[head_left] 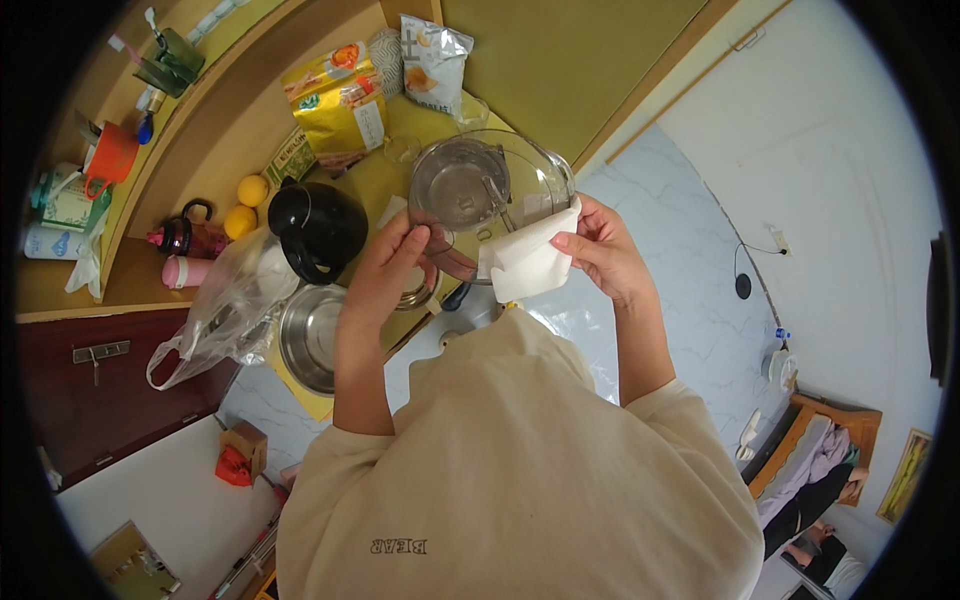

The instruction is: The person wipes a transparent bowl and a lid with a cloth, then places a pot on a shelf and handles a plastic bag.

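Observation:
Up over the counter, a clear see-through container (548, 172) is held between my two hands. My left hand (392, 265) is closed on its left edge, with the thumb on top. At the near right edge, my right hand (607, 248) pinches a folded white paper towel (525, 265) between thumb and fingers. The towel lies against the container's rim and wraps over part of it. A round greyish shape shows inside or through the clear wall; I cannot tell which.
Left of my left hand stands a black kettle (335, 222), with a steel bowl (310, 338) nearer me. A clear plastic bag (225, 310) hangs over the counter's edge. Behind are a yellow pouch (335, 105) and a silver snack bag (432, 70). Another person (805, 505) is at the lower right.

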The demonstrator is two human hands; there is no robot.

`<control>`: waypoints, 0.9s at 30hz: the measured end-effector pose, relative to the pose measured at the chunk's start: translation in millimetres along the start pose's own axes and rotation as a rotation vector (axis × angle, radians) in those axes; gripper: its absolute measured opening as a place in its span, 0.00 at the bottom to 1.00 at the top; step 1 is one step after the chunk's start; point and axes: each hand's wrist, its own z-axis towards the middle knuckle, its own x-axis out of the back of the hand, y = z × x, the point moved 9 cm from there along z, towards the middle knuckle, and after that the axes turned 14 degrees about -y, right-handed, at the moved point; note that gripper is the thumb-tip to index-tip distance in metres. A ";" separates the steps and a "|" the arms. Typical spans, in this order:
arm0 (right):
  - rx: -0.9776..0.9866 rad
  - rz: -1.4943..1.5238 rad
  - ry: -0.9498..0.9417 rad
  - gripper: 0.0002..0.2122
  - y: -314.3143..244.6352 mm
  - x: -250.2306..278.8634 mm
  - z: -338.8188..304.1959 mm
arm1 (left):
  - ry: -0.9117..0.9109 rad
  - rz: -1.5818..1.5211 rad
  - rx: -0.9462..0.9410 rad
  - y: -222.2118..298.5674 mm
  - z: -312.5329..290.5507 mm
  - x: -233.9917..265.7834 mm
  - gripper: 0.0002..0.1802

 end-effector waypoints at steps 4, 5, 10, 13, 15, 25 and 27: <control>-0.012 0.009 0.002 0.14 -2.3 -8.0 -0.2 | -0.118 0.098 0.006 13.5 5.1 0.5 0.15; 0.048 0.078 0.052 0.14 -4.4 -12.6 1.3 | -0.041 0.048 0.020 17.2 8.8 4.8 0.15; 0.235 0.152 0.216 0.14 -2.1 -9.6 -1.0 | 0.167 -0.353 -0.190 -26.9 16.5 -13.4 0.14; 0.242 0.141 0.223 0.13 10.4 -11.1 -3.1 | 0.278 -0.455 -0.146 -28.7 15.3 -40.7 0.16; 0.205 0.056 0.207 0.12 13.6 -5.4 -7.0 | 0.237 -0.383 -0.130 -37.1 11.1 -31.3 0.15; 0.100 0.111 0.172 0.08 17.8 2.0 -17.1 | -0.009 -0.042 -0.039 -10.6 9.7 -13.4 0.11; 0.085 0.129 0.193 0.08 20.9 -0.6 -17.8 | 0.005 -0.022 -0.059 -4.5 13.1 -12.3 0.10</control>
